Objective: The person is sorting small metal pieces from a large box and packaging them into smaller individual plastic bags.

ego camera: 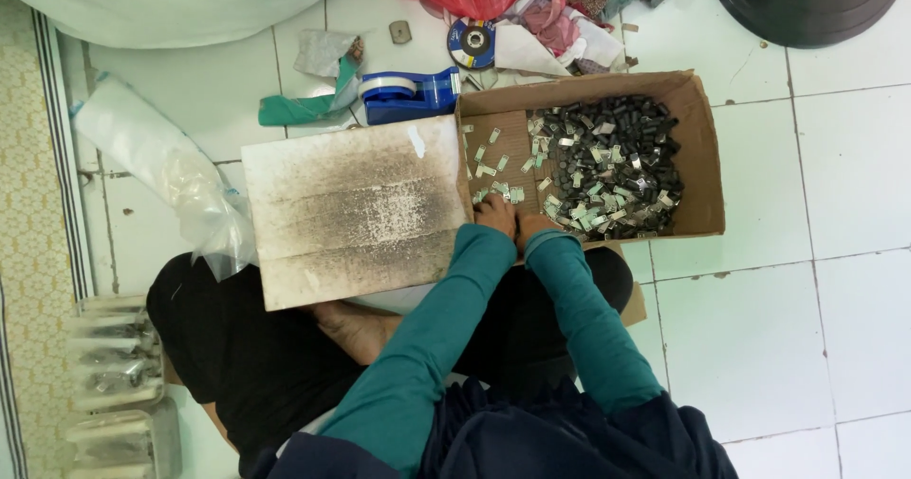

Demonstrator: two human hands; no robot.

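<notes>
while seated cross-legged on the white tiled floor (835, 204), sorting small parts out of a cardboard box (700, 147). going left to right: crumpled clear plastic bag (180, 180), then a soot-stained flat cardboard sheet (351, 208) lying across the lap, a blue tape dispenser (408, 94) behind it. left hand (495, 215) and right hand (531, 227) pressed together at the box's near edge, fingers curled inward, probably pinching one small piece; cannot tell for sure. further right, heap of small parts (612, 161), dull black blocks mixed with shiny silvery clips, some scattered loose. next move likely calls for a fine fingertip pinch.
</notes>
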